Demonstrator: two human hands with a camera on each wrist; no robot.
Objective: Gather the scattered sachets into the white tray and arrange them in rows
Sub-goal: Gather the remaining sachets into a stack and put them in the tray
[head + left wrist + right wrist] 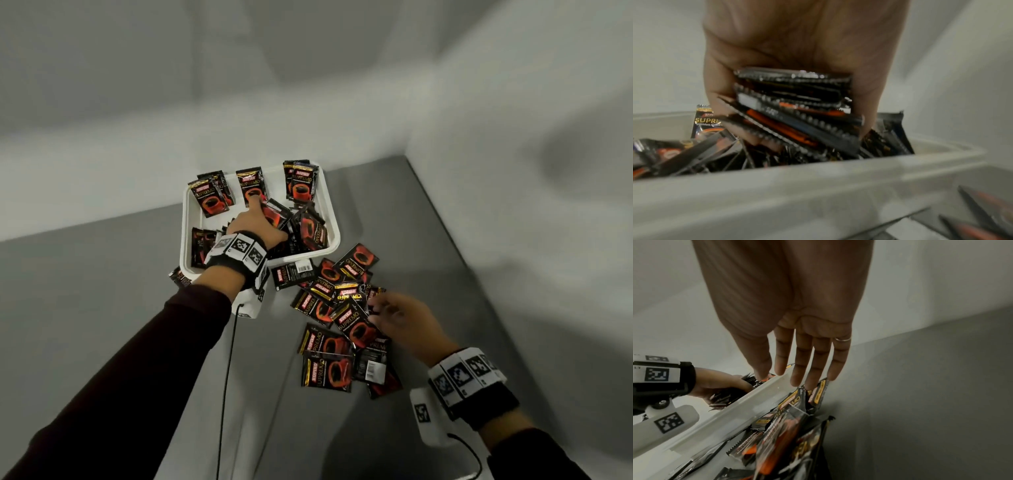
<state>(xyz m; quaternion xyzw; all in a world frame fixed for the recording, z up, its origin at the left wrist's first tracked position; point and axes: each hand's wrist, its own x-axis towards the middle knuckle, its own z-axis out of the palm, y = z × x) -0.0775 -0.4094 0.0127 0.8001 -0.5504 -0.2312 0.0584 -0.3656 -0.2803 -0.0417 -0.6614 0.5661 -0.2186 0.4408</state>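
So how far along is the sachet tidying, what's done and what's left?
Partly done. A few coffee sachets stand along the white tray's far wall, with more loose inside. The left hand grips a stack of sachets over the tray. The right hand reaches open-fingered at the scattered sachets on the table.

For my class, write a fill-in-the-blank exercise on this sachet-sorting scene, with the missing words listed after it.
1. The left hand holds a stack of sachets in its grip above the white ____.
2. The right hand reaches with ____ fingers toward the loose sachets.
3. The loose sachets lie on the grey ____.
4. A ring is worn on the ____ hand.

Missing words: tray; straight; table; right
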